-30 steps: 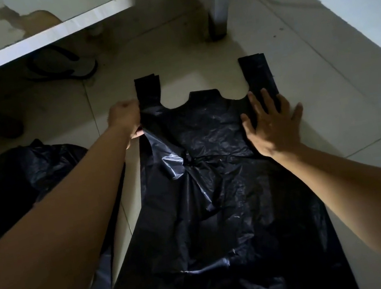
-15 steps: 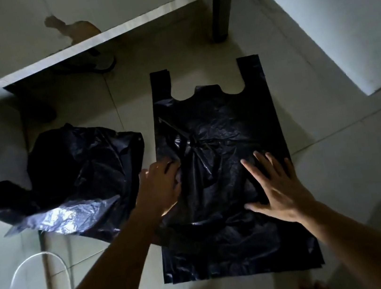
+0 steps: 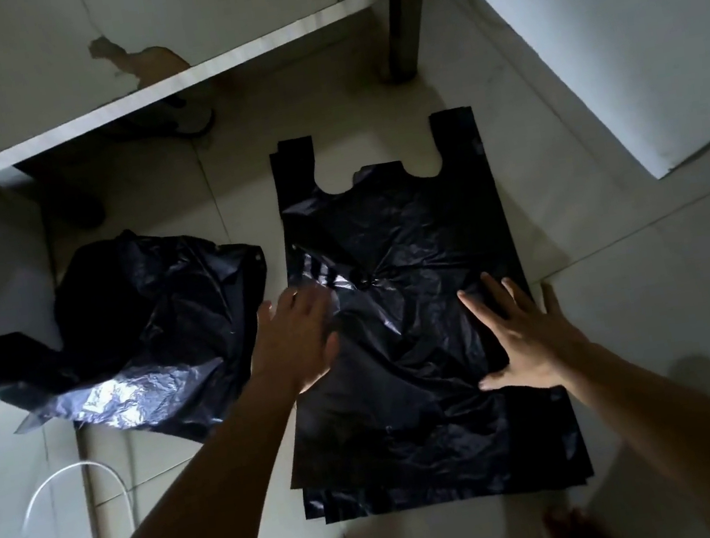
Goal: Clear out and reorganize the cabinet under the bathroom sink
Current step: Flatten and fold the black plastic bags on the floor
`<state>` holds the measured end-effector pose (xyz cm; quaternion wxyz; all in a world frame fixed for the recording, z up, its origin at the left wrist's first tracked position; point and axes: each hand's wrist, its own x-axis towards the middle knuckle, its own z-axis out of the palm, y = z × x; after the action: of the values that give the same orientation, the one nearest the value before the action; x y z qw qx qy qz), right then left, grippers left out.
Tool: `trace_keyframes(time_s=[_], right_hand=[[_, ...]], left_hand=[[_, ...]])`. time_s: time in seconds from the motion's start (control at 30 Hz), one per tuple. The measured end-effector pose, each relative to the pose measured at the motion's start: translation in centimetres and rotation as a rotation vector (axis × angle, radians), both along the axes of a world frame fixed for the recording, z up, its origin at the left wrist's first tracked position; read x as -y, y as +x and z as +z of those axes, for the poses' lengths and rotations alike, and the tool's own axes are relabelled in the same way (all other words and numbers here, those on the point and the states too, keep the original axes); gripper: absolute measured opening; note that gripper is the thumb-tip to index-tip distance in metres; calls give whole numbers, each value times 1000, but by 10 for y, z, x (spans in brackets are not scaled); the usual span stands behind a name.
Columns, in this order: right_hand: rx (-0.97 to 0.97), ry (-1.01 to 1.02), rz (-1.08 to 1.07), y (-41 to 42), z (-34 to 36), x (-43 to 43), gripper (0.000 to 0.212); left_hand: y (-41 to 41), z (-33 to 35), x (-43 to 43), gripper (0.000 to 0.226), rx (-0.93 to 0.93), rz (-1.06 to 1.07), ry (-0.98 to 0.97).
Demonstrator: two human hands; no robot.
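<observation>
From the head camera, a flat black plastic carrier bag [image 3: 398, 234] with two handles lies spread on the pale tiled floor [image 3: 630, 273]. The left hand [image 3: 297, 344], motion-blurred, rests open on the bag's left edge. The right hand [image 3: 524, 333] presses its spread, straight fingers on the right side. A crumpled black plastic bag [image 3: 153, 317] sits just beside, to the left.

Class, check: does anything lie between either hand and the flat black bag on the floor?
Nothing visible does. The left hand and the right hand both lie open on the flat bag. The crumpled bag sits apart, to its left.
</observation>
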<state>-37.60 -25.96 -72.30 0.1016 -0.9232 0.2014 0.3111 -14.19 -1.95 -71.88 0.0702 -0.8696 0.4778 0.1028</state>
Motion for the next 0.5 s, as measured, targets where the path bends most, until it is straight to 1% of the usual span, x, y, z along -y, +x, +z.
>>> trace_keyframes(time_s=[0.03, 0.1, 0.17, 0.23, 0.3, 0.33, 0.4, 0.47, 0.5], right_hand=[[-9, -3, -8, 0, 0, 0, 134], [-34, -10, -20, 0, 1, 0, 136], [-44, -23, -21, 0, 2, -1, 138], [-49, -30, -22, 0, 3, 0, 141], [-55, -25, -35, 0, 4, 1, 143], [-58, -20, -40, 0, 5, 1, 143], [-32, 1, -40, 1, 7, 0, 140], [34, 26, -40, 2, 7, 0, 138], [49, 30, -41, 2, 6, 0, 139]], left_hand=[[-4, -1, 0, 64, 0, 4, 49], [-11, -4, -2, 65, 37, 42, 137], [-14, -3, -7, 61, 74, 88, 144], [-15, 4, -4, 54, 115, 92, 161], [-12, 12, 3, 45, 120, 113, 190], [-10, 15, 9, 43, 121, 139, 185], [-3, 17, 22, 44, 113, 206, 93], [4, 13, 36, 51, 64, 242, -25], [4, 9, 43, 58, 16, 232, -32]])
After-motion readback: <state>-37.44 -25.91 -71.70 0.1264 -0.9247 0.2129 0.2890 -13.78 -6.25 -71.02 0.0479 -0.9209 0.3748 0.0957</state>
